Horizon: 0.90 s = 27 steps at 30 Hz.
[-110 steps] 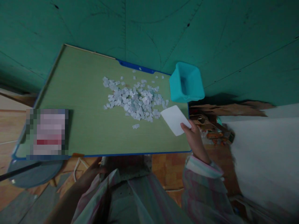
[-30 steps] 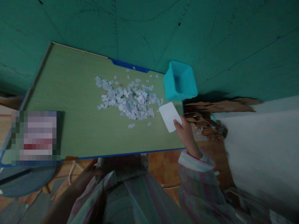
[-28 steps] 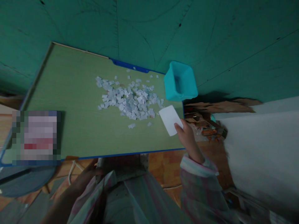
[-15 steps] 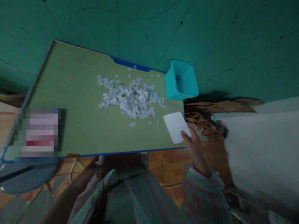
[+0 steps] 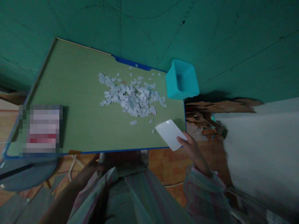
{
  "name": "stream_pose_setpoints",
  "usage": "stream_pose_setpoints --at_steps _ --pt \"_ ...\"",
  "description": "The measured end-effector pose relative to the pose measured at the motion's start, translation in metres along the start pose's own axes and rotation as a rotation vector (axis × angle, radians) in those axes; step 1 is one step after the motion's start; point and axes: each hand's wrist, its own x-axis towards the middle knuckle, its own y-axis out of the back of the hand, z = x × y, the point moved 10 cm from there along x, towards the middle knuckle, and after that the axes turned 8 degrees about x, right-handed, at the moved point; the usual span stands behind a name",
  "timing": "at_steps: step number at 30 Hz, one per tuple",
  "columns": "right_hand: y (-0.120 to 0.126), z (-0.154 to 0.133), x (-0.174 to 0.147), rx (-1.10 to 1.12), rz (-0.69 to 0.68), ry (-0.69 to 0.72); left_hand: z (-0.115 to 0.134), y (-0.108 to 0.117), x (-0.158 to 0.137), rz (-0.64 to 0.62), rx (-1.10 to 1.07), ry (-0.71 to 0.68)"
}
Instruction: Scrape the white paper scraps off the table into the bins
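My right hand (image 5: 190,146) pinches a white card (image 5: 170,133), thumb on top, at the near right edge of the green table (image 5: 79,124). The card's far end is over the tabletop, close to one small paper scrap (image 5: 153,131). Beyond it, a loose heap of small white paper pieces (image 5: 133,98) is spread across the middle of the table. My left hand (image 5: 94,166) is low, below the table's front edge, beside a whitish upright part; its fingers are dark and partly hidden.
A turquoise plastic bin (image 5: 183,79) stands at the table's back right corner, against the green wall (image 5: 144,25). A blurred-out flat item (image 5: 43,130) lies at the left. Below it is a grey round stool (image 5: 28,174). Cardboard and clutter (image 5: 207,123) fill the floor at right.
My right hand has drawn the card left and toward me, and its angle has turned. One paper scrap near the card has shifted toward the front edge. My left hand stays low.
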Motion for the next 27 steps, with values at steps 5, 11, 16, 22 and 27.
stream_pose_setpoints --at_steps 5,11,16,22,27 --pt "0.004 0.009 -0.007 0.051 0.059 -0.031 0.019 -0.004 -0.007 0.016 0.006 -0.021" --pt "-0.01 0.026 -0.018 0.135 -0.043 -0.153 0.005 -0.003 -0.002 -0.03 -0.011 -0.023" --pt "-0.008 0.023 -0.026 0.124 -0.018 -0.146 0.006 -0.003 -0.001 -0.034 -0.046 -0.07" --pt "-0.038 0.024 -0.037 0.122 -0.093 -0.245 0.01 -0.006 -0.003 -0.052 0.05 -0.098" --pt "-0.011 0.029 -0.032 0.233 0.07 -0.191 0.002 -0.003 -0.001 -0.007 -0.078 -0.046"
